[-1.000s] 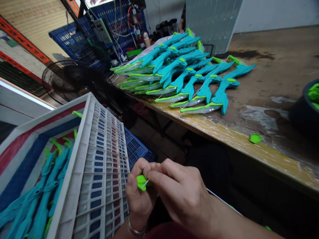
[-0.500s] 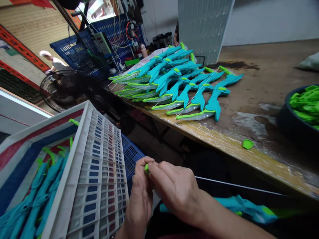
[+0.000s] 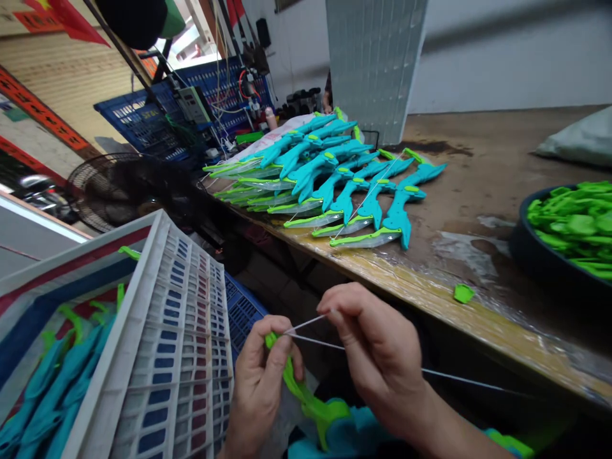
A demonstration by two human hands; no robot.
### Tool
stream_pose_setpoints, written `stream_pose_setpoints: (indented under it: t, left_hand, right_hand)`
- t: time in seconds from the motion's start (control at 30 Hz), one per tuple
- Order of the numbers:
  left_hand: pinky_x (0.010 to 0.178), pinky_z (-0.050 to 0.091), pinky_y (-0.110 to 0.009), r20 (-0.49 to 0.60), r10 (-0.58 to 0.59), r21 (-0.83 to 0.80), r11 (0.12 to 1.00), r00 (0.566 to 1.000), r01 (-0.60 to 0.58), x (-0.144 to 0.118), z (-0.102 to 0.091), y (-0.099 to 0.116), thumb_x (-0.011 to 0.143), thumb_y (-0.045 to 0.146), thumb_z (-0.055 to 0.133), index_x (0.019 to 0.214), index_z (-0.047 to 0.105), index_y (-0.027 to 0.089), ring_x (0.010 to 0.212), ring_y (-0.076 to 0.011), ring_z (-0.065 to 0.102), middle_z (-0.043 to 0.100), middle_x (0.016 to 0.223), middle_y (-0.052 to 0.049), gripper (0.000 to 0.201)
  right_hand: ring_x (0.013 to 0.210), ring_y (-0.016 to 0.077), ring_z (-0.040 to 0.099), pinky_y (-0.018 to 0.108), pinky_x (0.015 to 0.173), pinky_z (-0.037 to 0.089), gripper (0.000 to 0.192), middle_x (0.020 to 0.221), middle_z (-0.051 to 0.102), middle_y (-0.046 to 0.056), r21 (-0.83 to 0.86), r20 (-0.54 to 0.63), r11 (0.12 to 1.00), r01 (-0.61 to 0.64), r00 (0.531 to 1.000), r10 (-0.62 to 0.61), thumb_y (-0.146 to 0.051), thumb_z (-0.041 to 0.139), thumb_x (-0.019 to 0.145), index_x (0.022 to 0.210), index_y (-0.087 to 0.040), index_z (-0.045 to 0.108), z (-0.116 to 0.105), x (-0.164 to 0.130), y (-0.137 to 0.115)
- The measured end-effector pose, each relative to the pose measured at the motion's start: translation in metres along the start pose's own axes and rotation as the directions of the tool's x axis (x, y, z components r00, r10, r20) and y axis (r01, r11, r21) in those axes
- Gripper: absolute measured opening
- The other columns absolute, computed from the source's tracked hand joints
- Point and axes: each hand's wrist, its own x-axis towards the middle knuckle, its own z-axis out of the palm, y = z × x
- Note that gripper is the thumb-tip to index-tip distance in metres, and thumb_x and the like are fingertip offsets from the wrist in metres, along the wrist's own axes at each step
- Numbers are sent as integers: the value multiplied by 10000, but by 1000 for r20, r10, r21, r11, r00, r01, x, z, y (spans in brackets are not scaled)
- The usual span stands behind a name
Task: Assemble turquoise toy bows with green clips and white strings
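Between finger and thumb, my left hand point(image 3: 258, 382) pinches the tip of the green limb point(image 3: 319, 411) of a teal and green plastic piece that looks like a toy bow. Its teal body point(image 3: 361, 430) lies low in front of me, partly hidden by my right forearm. A white string point(image 3: 308, 320) runs from that tip to my right hand point(image 3: 385, 347), whose fingertips are closed on it. A second line of string passes behind the right hand and on toward the lower right. Several similar teal and green bows point(image 3: 354, 182) lie in an overlapping row on the table.
At left stands a white plastic crate point(image 3: 174, 338) with a striped liner and more teal pieces point(image 3: 52, 382). A dark tub point(image 3: 530, 255) of green parts is on the table point(image 3: 482, 172) at right. One loose green piece point(image 3: 463, 293) lies near its edge. A black fan point(image 3: 109, 191) stands behind.
My hands were together around the green tip; the right hand has drawn away to the right with the string. More of the green limb shows, and the view has shifted slightly.
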Motion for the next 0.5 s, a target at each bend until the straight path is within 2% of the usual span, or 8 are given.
stream_pose_setpoints:
  t: [0.1,0.17,0.23,0.3,0.37,0.43,0.5]
  left_hand:
    - [510,455,-211,-49,3,-10,1000,999,-3,4,0,-4,978,312,665,917,658,220,494,-77,552,635,829,29,111]
    - [576,469,-195,-110,-4,5,1000,994,4,4,1,-4,939,330,720,880,679,206,599,-96,583,631,826,15,143]
    - [678,497,-195,-147,-13,13,1000,989,15,3,3,-3,912,341,753,863,698,196,751,-137,623,643,838,-9,163]
    - [679,512,-197,-142,-28,-15,1000,990,26,2,5,1,897,338,765,851,700,193,791,-152,632,656,888,-27,166]
    - [584,505,-190,-101,-73,-74,995,992,66,0,8,4,910,328,746,868,698,202,693,-127,618,649,917,-21,141]
    - [505,479,-181,-65,-106,-124,987,992,98,-1,10,7,933,309,717,886,695,211,590,-91,585,632,921,-6,110]
    - [504,483,-181,-33,-94,-153,984,995,88,0,11,7,965,281,676,886,693,209,545,-66,563,614,907,3,108]
  right_hand:
    - [862,141,672,244,758,548,156,920,693,60,25,112,999,42,993,-45,-64,471,994,960,-180,569,10,-13,9]
    - [959,174,689,273,798,575,134,1015,718,101,6,159,997,79,984,-79,-89,475,1001,961,-173,572,19,-21,13]
    - [957,180,686,275,776,579,126,1038,718,115,-22,163,997,75,984,-71,-135,491,1019,946,-166,589,25,-26,14]
    - [841,153,665,249,709,558,156,928,701,82,3,140,1000,-9,990,9,-184,516,1030,902,-169,603,28,-27,15]
    - [689,114,626,218,630,525,171,802,658,28,130,131,968,-216,971,199,-233,561,1020,867,-176,611,30,-25,15]
    - [553,88,601,197,528,484,186,715,623,-16,331,193,822,-464,886,422,-306,625,988,851,-181,614,32,-23,17]
    - [459,91,586,190,446,438,251,623,603,-43,505,335,575,-644,760,556,-380,694,937,819,-182,595,34,-21,19]
